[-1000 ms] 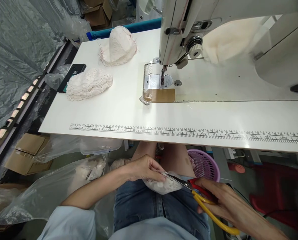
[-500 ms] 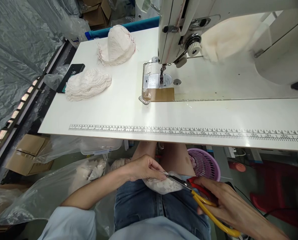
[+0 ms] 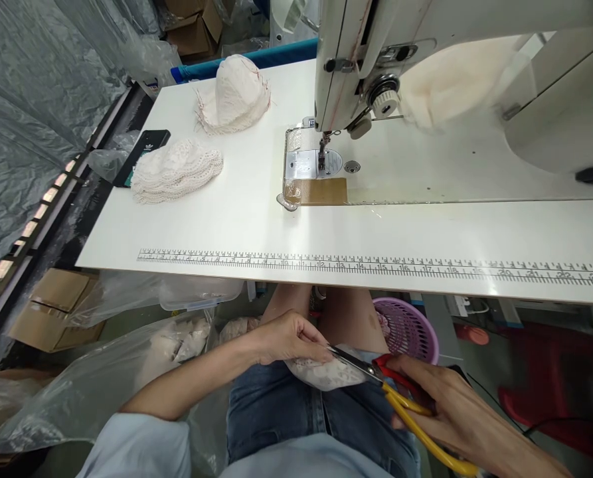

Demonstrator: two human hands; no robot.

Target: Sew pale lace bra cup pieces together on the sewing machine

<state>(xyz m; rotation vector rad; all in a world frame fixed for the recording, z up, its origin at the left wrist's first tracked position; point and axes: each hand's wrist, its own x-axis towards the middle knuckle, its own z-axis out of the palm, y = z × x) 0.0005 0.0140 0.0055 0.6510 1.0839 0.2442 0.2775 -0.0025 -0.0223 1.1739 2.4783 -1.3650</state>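
Over my lap, my left hand (image 3: 296, 338) pinches the edge of a white lace fabric piece (image 3: 326, 373). My right hand (image 3: 438, 401) grips a pair of scissors (image 3: 400, 402) with yellow and red handles. Their metal blades point left along the upper edge of the lace, with the tips at my left fingertips. Whether the blades are fully closed is hard to make out. Part of the lace is hidden under my left fingers.
Above my lap is a white sewing table (image 3: 236, 226) with a printed ruler along its front edge. A sewing machine (image 3: 356, 79) stands on it. A stack of lace pieces (image 3: 176, 169) and a white fabric cup (image 3: 241, 96) lie left. A purple basket (image 3: 410, 332) sits below.
Both hands, the scissors and the lace stay in nearly the same place. The view has shifted very slightly, and the lace lies a little differently under the blades.
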